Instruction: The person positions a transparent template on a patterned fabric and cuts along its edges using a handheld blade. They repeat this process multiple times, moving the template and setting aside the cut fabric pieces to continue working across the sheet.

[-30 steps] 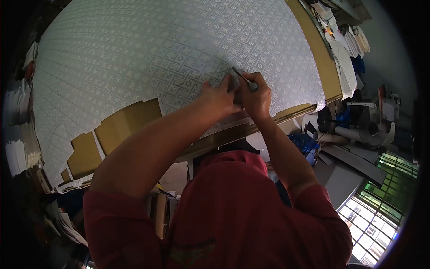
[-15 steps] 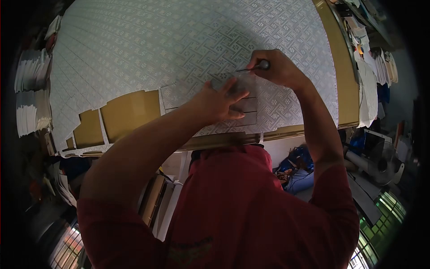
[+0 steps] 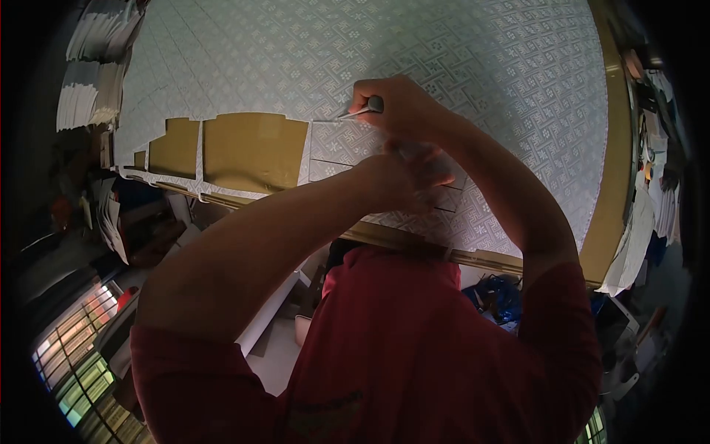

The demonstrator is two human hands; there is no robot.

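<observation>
A wide table (image 3: pixel 617 185) fills my view, covered in pale patterned fabric (image 3: pixel 458 59), with brown board (image 3: pixel 251 148) showing where pieces are already cut out. My right hand (image 3: pixel 396 107) is closed around a small knife (image 3: pixel 362 111), its tip on the fabric just beside the cut edge. My left hand (image 3: pixel 410 174) presses flat on a clear template (image 3: pixel 451 196) lying on the fabric near the table's front edge. Stacks of white sheets (image 3: pixel 92 81) sit at the far left.

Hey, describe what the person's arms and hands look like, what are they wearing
Both arms are bare from the short red sleeves of a red shirt down. The left hand and right hand are ungloved; no rings, watch or bands visible.
</observation>
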